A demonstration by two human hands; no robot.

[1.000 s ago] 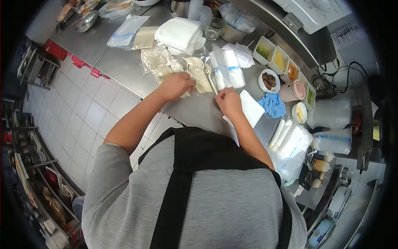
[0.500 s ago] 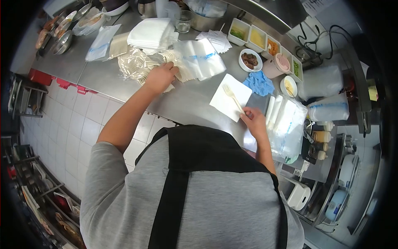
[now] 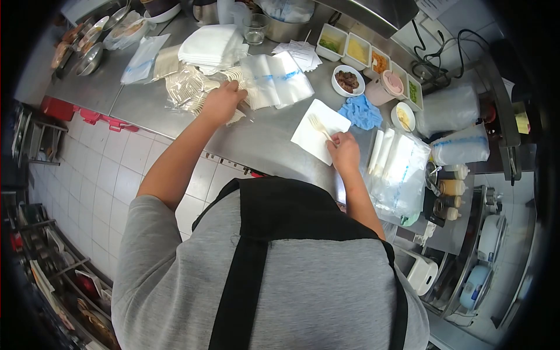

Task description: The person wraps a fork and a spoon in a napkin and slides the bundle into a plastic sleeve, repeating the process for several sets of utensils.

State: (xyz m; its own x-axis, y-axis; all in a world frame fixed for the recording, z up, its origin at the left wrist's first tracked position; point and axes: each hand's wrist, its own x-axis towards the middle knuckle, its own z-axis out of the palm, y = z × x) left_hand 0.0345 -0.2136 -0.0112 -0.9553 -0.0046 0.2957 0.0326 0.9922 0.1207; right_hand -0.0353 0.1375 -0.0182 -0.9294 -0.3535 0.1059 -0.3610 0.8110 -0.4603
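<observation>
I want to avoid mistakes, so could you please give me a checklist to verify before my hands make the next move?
1. Fork held by its handle in the right hand: ok.
2. White napkin open to view below the fork: ok.
3. Left hand at the fork pile: ok.
4. Fork pile in neat order: not ok, the forks overlap unevenly among clear plastic.
5. Napkin apart from the blue cloth: cannot tell, their edges are very close.
6. Meat bowl covered: not ok, it is open.
</observation>
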